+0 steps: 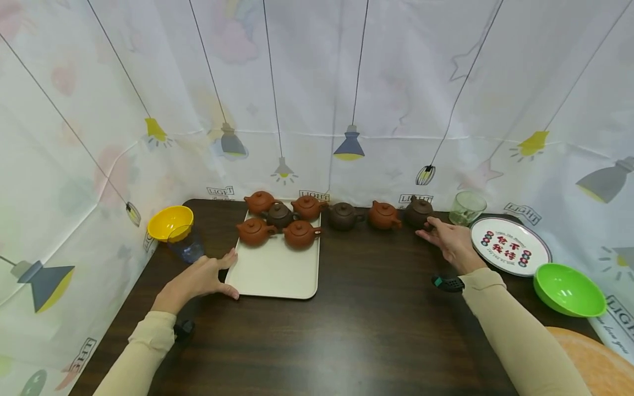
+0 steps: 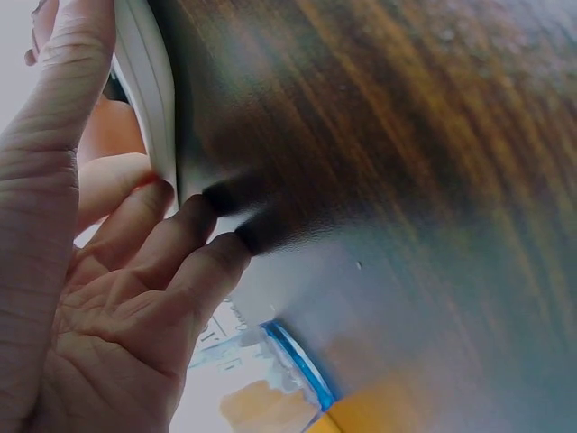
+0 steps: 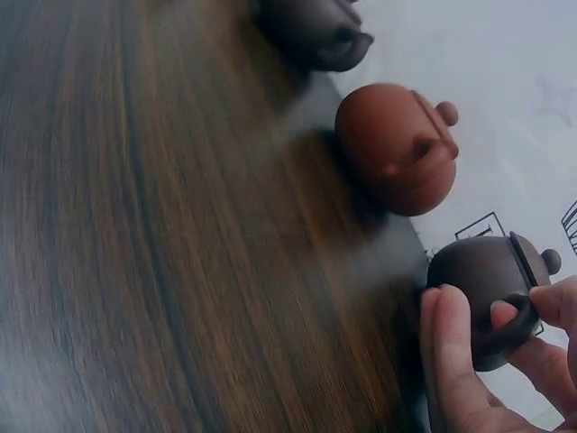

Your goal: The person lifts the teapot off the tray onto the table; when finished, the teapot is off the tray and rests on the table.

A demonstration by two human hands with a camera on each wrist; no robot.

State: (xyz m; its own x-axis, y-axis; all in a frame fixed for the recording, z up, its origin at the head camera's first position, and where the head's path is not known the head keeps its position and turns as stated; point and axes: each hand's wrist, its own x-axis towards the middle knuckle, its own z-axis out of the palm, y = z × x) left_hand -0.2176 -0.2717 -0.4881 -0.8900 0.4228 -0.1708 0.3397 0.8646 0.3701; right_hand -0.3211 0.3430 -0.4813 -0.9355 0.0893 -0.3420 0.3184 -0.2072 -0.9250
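About five-eighths done, to judge by the count, if meant as gathering the pots onto the tray [image 1: 277, 278]. Already on the tray, crowded at its far end: five teapots [image 1: 279, 215], four reddish round a darker one, lids on, upright. Not yet on it, in a row on the table [image 1: 376, 330] to the right, along the curtain: a brown teapot [image 1: 343, 216] just beside the tray's far corner, a red teapot [image 1: 383, 215] next along, and a dark teapot [image 1: 418, 212] last, the three near one another but apart. Right hand [image 1: 451, 242] at that last pot; in the right wrist view, fingers [image 3: 451, 352] pinching the looped handle of the dark teapot [image 3: 482, 271], with the pot's base apparently on the table, so grasped but probably not lifted. Left hand [image 1: 198, 280] at the tray's near left edge, thumb and fingers spread along the rim; in the left wrist view, fingers [image 2: 194, 239] fairly straight, tips pressed to the rim and the table, clenched on nothing, steadying rather than gripping. Plenty of bare room on the tray's near half for three more pots. Elsewhere and untouched: yellow bowl [image 1: 169, 221] and blue cup [image 1: 185, 245] to the left, glass [image 1: 466, 208], printed plate [image 1: 510, 246] and green bowl [image 1: 567, 289] to the right.
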